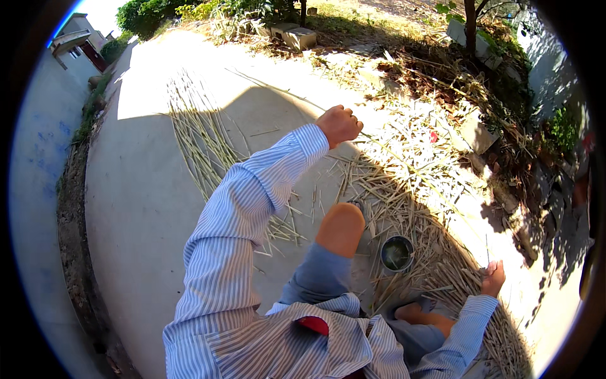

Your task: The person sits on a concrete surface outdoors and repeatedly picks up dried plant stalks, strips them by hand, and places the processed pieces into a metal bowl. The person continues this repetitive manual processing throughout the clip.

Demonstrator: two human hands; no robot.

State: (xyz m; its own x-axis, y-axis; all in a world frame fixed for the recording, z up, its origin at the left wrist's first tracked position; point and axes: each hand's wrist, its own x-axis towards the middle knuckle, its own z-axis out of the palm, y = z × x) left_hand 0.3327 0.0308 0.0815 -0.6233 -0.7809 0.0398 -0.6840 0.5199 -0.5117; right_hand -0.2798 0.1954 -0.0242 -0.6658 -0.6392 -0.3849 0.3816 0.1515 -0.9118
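Observation:
My left hand [341, 125] is raised ahead of me in a closed fist. A long thin plant stalk [271, 86] runs up to this fist from the far left and appears gripped in it. At the lower right, my right hand [494, 278] is closed around a slim, dark, blade-like tool [487, 248] that points away from me; its exact kind is too small to make out. Between my hands, a small round container [397, 254] with dark greenish contents stands by my bent knee. Cut straw pieces [404, 183] lie heaped around it.
Long pale-green stalks [196, 136] are spread on the concrete ground [139, 208] to the left. A denser pile of stalks [451, 278] lies beside my right arm. Farther off are concrete blocks [293, 36], a tree trunk [470, 28] and a wall [38, 158] along the left.

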